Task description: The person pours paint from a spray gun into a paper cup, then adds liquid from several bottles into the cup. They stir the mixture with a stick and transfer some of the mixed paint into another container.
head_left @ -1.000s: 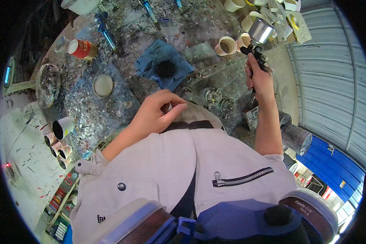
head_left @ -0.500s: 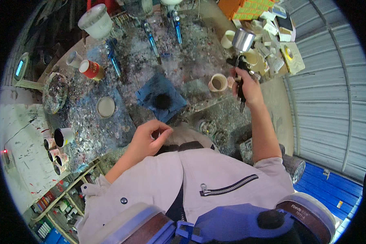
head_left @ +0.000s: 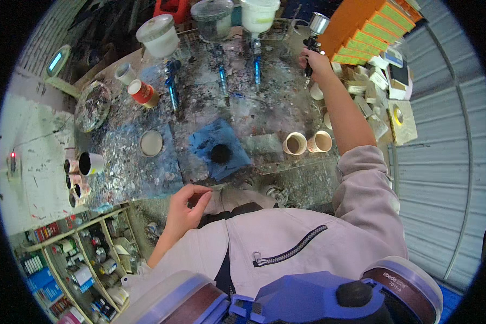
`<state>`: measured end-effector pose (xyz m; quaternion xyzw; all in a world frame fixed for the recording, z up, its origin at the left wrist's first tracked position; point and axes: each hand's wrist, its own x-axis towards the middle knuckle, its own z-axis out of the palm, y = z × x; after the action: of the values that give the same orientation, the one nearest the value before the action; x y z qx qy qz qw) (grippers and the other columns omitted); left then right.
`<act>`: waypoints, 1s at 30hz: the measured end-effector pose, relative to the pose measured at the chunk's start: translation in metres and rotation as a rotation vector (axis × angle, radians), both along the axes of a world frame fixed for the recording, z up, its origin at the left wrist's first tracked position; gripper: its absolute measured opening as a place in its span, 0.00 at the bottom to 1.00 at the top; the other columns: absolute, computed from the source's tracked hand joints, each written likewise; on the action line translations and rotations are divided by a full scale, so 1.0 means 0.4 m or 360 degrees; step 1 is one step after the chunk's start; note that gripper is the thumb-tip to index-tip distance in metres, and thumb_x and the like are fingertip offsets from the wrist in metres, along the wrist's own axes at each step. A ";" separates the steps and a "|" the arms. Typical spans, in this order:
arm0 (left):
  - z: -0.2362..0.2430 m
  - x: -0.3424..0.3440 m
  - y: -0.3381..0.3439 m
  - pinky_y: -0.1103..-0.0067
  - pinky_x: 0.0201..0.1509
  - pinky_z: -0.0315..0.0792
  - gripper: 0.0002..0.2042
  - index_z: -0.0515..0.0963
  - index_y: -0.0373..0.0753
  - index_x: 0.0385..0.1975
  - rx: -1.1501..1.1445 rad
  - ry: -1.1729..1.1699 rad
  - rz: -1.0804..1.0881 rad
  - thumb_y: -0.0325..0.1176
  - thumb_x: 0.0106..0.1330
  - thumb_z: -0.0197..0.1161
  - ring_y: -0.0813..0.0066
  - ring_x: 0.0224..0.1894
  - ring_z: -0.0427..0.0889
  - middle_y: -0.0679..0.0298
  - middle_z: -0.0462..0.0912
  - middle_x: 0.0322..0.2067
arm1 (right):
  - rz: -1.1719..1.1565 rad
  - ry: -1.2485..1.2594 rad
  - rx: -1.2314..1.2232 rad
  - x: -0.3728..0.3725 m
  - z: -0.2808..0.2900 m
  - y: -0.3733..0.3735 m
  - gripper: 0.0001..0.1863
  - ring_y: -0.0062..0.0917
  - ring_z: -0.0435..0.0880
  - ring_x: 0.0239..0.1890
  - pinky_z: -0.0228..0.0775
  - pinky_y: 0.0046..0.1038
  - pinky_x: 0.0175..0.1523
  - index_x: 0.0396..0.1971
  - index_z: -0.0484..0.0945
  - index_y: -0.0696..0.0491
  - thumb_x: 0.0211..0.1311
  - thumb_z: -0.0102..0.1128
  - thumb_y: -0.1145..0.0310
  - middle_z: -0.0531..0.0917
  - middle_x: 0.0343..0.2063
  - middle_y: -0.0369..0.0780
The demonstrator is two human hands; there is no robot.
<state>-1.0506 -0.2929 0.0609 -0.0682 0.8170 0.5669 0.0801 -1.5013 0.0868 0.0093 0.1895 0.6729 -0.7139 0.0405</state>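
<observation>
Black spray gun with a silver metal cup, gripped beside a paint-splattered table.
The right hand has its fingers wrapped around the gun at the table's far right, near an orange box with green panels. The left hand, fingers loosely curled and released, is by the near edge, near a dark-stained blue cloth.

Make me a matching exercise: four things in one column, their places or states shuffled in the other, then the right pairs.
Column one:
1. Spray gun
2. Blue cloth
3. Left hand
4. Red cup

Column two:
a. Beside a pale, translucent cup
b. Gripped by the right hand
c. Curled, with nothing visible in it
d. On the table, bearing a dark round patch

Pairs: 1-b, 2-d, 3-c, 4-a
</observation>
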 end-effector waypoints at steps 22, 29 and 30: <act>-0.004 0.048 0.056 0.81 0.42 0.74 0.07 0.88 0.35 0.46 -0.0025 -0.0101 0.0300 0.29 0.75 0.70 0.81 0.35 0.82 0.65 0.87 0.36 | 0.0136 0.0535 0.1489 -0.148 -0.197 0.030 0.29 0.47 0.92 0.49 0.80 0.46 0.57 0.49 0.89 0.58 0.68 0.73 0.45 0.93 0.44 0.50; -0.016 0.004 0.063 0.81 0.42 0.74 0.06 0.88 0.34 0.45 -0.0126 -0.0045 0.0109 0.28 0.76 0.68 0.81 0.35 0.82 0.65 0.87 0.37 | 0.0570 0.0862 0.1393 0.108 0.027 0.248 0.30 0.36 0.92 0.37 0.82 0.41 0.47 0.47 0.90 0.59 0.67 0.74 0.42 0.93 0.39 0.47; -0.020 -0.003 0.066 0.81 0.42 0.74 0.06 0.88 0.34 0.45 -0.0100 -0.0082 0.0111 0.28 0.76 0.68 0.81 0.35 0.83 0.64 0.87 0.37 | 0.0644 0.0965 0.1194 0.172 0.052 0.305 0.29 0.33 0.91 0.36 0.82 0.39 0.46 0.46 0.90 0.58 0.67 0.74 0.42 0.93 0.38 0.46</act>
<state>-1.0516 -0.2665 0.0528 -0.1136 0.8291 0.5416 0.0793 -1.4327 0.2087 0.0300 -0.1581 0.8870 -0.4245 -0.0896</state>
